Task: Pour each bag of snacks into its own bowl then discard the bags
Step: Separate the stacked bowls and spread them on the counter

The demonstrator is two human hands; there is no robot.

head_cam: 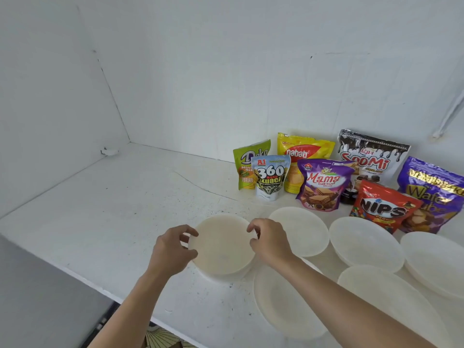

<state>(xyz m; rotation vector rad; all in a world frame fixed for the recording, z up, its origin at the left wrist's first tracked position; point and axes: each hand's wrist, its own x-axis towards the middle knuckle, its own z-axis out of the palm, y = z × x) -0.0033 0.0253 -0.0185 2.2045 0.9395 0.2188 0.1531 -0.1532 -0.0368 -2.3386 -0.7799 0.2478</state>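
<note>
A white table [105, 222], scuffed and speckled, stands in a corner of bare white walls [200, 71], with a white cord [449, 114] hanging on the wall at 2 o'clock. Just below the middle of the view sits the centre bowl [222, 244], a pale translucent plastic one with nothing in it. A second rim shows under its near edge, so it seems to rest on another bowl. The left grip [173, 247] grasps its rim at 9 o'clock, thumb and fingers curled round the edge. The right grip [270, 241] grasps the rim at 3 o'clock in the same way. More bowls of the same kind lie from 3 to 5 o'clock of it: the back bowl [301, 229] just beside it, the third bowl [364, 242], the far-right bowl [434, 259], the front bowl [283, 305] under the right forearm, and the front-right bowl [391, 305]. All are without contents. Behind them, from 12 to 2 o'clock, seven sealed bags stand upright near the back wall: the green Deka bag [247, 167], the 360 Kuaci bag [270, 178] in front of it, the yellow Nabati bag [305, 151], the purple Mama bag [322, 184], the Soomi bag [371, 156], the red Nips bag [384, 207] and the purple Wafer bag [434, 192].
</note>
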